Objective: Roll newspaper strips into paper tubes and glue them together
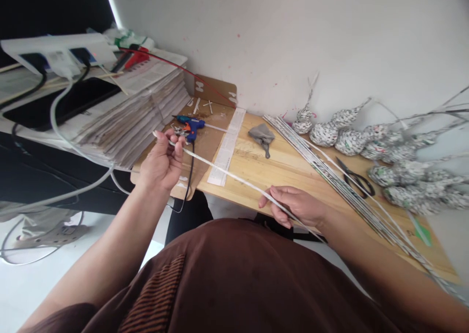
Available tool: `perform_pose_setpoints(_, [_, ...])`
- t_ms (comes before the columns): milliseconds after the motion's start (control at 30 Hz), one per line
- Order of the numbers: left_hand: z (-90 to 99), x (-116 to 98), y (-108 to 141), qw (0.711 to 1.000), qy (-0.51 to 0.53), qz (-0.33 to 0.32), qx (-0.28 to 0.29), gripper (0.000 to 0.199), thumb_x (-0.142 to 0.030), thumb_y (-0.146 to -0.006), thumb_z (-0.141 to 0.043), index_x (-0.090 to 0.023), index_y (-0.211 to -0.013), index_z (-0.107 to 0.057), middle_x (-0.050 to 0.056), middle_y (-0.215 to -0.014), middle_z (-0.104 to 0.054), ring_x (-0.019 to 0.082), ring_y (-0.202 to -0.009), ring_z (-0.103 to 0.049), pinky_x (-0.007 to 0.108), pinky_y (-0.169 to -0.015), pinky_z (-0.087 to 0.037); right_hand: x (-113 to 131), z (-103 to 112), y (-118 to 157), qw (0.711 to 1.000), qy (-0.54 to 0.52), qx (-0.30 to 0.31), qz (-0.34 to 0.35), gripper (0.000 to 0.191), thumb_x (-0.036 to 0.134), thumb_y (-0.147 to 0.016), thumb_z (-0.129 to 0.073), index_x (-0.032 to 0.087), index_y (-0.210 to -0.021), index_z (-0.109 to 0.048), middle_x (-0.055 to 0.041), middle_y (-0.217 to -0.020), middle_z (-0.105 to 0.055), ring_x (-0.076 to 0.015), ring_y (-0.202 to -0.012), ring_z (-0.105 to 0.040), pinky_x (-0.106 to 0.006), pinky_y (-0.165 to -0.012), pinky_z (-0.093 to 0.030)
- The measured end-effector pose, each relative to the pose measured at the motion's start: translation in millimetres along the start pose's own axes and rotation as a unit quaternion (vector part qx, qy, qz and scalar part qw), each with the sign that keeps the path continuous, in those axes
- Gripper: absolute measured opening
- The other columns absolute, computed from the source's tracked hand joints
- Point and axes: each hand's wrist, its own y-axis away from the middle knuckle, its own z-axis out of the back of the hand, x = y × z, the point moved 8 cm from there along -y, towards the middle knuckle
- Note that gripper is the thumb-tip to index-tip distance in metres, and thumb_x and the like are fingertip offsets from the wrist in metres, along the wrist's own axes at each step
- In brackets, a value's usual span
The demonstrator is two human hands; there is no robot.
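Note:
A long, thin white rolled-paper stick [227, 173] stretches slantwise between my hands, above the table's front edge. My left hand [163, 163] pinches it close to its upper left end. Farther along, my right hand [296, 205] has the stick between thumb and curled fingers, and its lower end passes beyond that hand over my forearm. Just behind my left hand lies a blue glue gun [196, 125] on a cardboard sheet [205, 150]. A strip of newspaper [227, 150] lies under the stick's line, and a crumpled grey cloth [262, 136] rests farther back.
On the right lie a bundle of paper sticks [322, 172], black-handled scissors [357, 179] and several woven paper gourd shapes [350, 142] against the wall. At left stand a tall newspaper stack [146, 113], a phone [66, 103] and a power strip [88, 47] with trailing cables.

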Motion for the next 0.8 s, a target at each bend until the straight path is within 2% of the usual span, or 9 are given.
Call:
perform_pose_setpoints(100, [-0.8,-4.7,0.4,1.0,0.002,-0.013,0.002,0.033,-0.028,-0.095,-0.041,-0.012,-0.077,-0.063,-0.001,-0.059,-0.06,0.007,-0.064,-0.067,0.008,-0.056,-0.054,0.6,8.0,2.9,0.997,0.077,-0.03,-0.007,0.045,0.054,-0.09,-0.045,0.014,-0.104,-0.058,0.0002,-0.063,-0.056,-0.0098,-0.048,-0.05,-0.022,-0.045,-0.039])
perform_pose_setpoints(167, [-1.0,-7.1,1.1,1.0,0.001,-0.019,0.004,0.033,-0.028,-0.095,-0.04,-0.012,-0.078,-0.062,-0.001,-0.059,-0.06,0.007,-0.065,-0.066,0.009,-0.056,-0.055,6.5,19.3,6.3,0.983,0.159,-0.088,0.016,0.035,0.049,-0.085,-0.057,0.016,-0.096,-0.059,0.0,-0.068,-0.057,-0.0094,-0.053,-0.053,-0.022,-0.05,-0.042])
perform_pose_setpoints(233, [-0.1,-8.1,1.7,1.0,-0.002,-0.017,-0.001,0.032,-0.028,-0.095,-0.04,-0.011,-0.079,-0.061,-0.001,-0.058,-0.06,0.007,-0.065,-0.066,0.009,-0.055,-0.055,11.2,27.1,9.6,0.969,0.21,-0.128,0.038,0.031,0.046,-0.085,-0.058,0.016,-0.088,-0.06,0.0003,-0.067,-0.057,-0.0091,-0.055,-0.054,-0.022,-0.053,-0.043])
perform_pose_setpoints(267, [0.4,-8.0,2.0,1.0,-0.003,-0.015,-0.005,0.031,-0.028,-0.095,-0.04,-0.011,-0.079,-0.061,-0.002,-0.058,-0.061,0.007,-0.064,-0.066,0.009,-0.055,-0.055,10.9,28.2,10.2,0.969,0.209,-0.127,0.04,0.032,0.047,-0.087,-0.054,0.016,-0.086,-0.061,0.0004,-0.065,-0.056,-0.0088,-0.054,-0.053,-0.022,-0.053,-0.043])
perform_pose_setpoints(333, [0.4,-7.7,2.0,1.0,-0.007,-0.009,-0.006,0.03,-0.028,-0.095,-0.041,-0.011,-0.08,-0.061,-0.002,-0.058,-0.061,0.007,-0.064,-0.066,0.008,-0.056,-0.055,3.7,24.2,9.2,0.983,0.164,-0.082,0.019,0.038,0.049,-0.091,-0.046,0.015,-0.087,-0.061,0.001,-0.06,-0.054,-0.0085,-0.05,-0.051,-0.022,-0.05,-0.042])
perform_pose_setpoints(433, [-1.3,-6.9,1.3,1.0,-0.005,-0.004,0.005,0.03,-0.029,-0.095,-0.041,-0.012,-0.08,-0.06,-0.003,-0.058,-0.062,0.006,-0.065,-0.066,0.008,-0.056,-0.055,-8.1,15.5,8.8,0.999,0.05,-0.014,-0.018,0.042,0.051,-0.092,-0.042,0.014,-0.087,-0.06,0.0028,-0.051,-0.051,-0.0076,-0.04,-0.044,-0.021,-0.042,-0.037])
perform_pose_setpoints(533, [-1.1,-6.0,0.2,1.0,0.004,0.003,0.01,0.029,-0.029,-0.095,-0.041,-0.013,-0.08,-0.061,-0.002,-0.058,-0.062,0.007,-0.067,-0.065,0.009,-0.056,-0.055,-13.2,10.2,9.8,0.998,-0.051,0.014,-0.034,0.04,0.051,-0.092,-0.044,0.015,-0.083,-0.058,0.0062,-0.044,-0.043,-0.0075,-0.034,-0.039,-0.02,-0.037,-0.032])
perform_pose_setpoints(633, [0.2,-6.5,-0.3,1.0,0.007,0.004,0.005,0.028,-0.029,-0.094,-0.044,-0.012,-0.08,-0.061,-0.002,-0.059,-0.061,0.006,-0.067,-0.065,0.008,-0.056,-0.055,-12.4,6.7,9.8,0.998,-0.049,0.023,-0.045,0.041,0.051,-0.092,-0.044,0.014,-0.088,-0.06,0.0046,-0.046,-0.048,-0.0085,-0.035,-0.044,-0.02,-0.037,-0.034])
perform_pose_setpoints(800, [-0.9,-4.6,1.0,1.0,0.006,0.008,-0.002,0.028,-0.03,-0.094,-0.043,-0.012,-0.082,-0.061,-0.003,-0.059,-0.062,0.007,-0.066,-0.066,0.009,-0.055,-0.055,-0.9,4.5,1.1,0.999,-0.016,0.009,-0.028,0.046,0.052,-0.091,-0.044,0.012,-0.102,-0.062,-0.0033,-0.068,-0.062,-0.0106,-0.051,-0.059,-0.02,-0.043,-0.042])
